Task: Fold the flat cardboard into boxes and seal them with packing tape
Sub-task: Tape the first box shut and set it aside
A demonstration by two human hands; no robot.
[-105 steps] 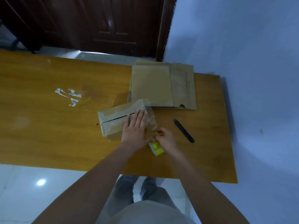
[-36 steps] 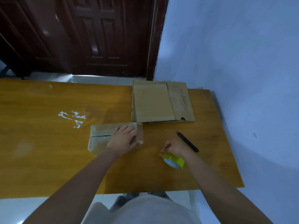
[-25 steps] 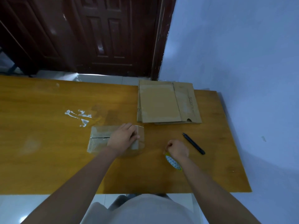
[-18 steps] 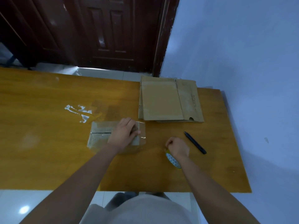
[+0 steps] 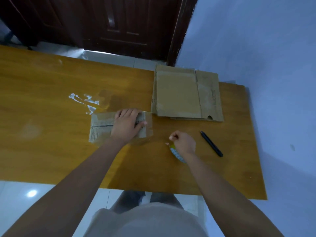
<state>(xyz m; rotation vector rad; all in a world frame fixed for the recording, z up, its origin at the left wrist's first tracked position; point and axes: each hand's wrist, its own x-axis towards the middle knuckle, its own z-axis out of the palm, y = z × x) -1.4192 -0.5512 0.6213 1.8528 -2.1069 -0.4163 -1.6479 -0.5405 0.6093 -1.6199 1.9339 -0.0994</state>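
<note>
1. Your left hand (image 5: 127, 126) lay flat on the box (image 5: 102, 127), palm down, fingers straight and close together, thumb out toward the right end of the box.
2. The box sat on the bench (image 5: 51, 151) about midway between its near and far edges, somewhat right of the middle. A dark seam ran along its top, and clear tape showed on the top and over the right end.
3. Your right hand (image 5: 183, 142) was curled into a loose fist around the tape roll (image 5: 177, 153), fingers bent round it. Only the yellow rim and pale side of the roll showed below your wrist.
4. The roll was held near the bench surface, right of the box and apart from it; I could not tell whether it touched the bench.
5. A clear strip seemed to run between the box's right end and the roll, but it was too faint to be sure.
6. The flat cardboard (image 5: 186, 94) lay stacked at the far edge near the far right corner, its near left corner just beside the box.
7. A black pen-like tool (image 5: 211, 144) lay slanted on the bench, right of your right hand and not touching it.
8. White scraps (image 5: 84, 101) were stuck to the bench just beyond the box's left end.
</note>
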